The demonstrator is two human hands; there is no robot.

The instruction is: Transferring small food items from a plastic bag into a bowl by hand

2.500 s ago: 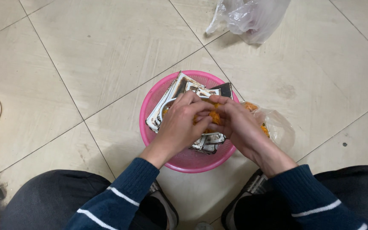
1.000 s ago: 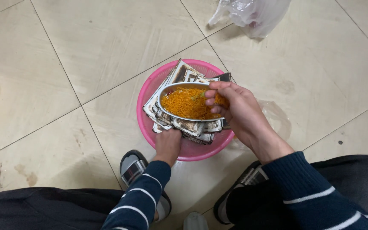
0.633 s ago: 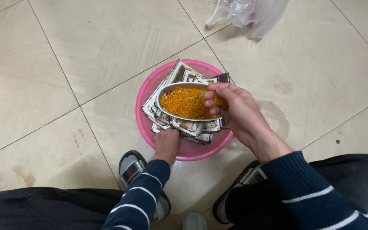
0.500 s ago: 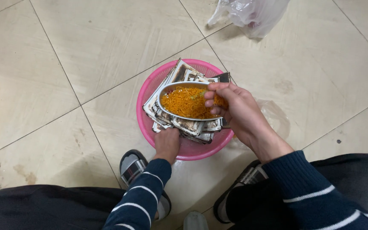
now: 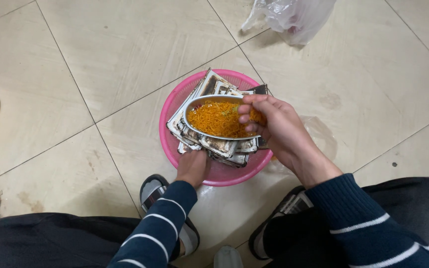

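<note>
Hands at a pink basin on the tiled floor

The left hand [image 5: 193, 167] grips the near edge of a stack of foil trays [image 5: 214, 144] in the pink basin [image 5: 172, 106]; the right hand [image 5: 279, 130] pinches orange shreds in a metal bowl [image 5: 215, 118] above; farther off lies a plastic bag [image 5: 294, 17].

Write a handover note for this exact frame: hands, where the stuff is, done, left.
Left hand: under the near edge of the stack of foil trays, supporting it.
Right hand: fingers in the orange shredded food, at the right rim of the oval metal dish.
Dish sits on the trays, inside the pink basin on the tiled floor. Clear plastic bag lies beyond.
Done: dish filled.
Left: trays look soiled, still stacked.
</note>
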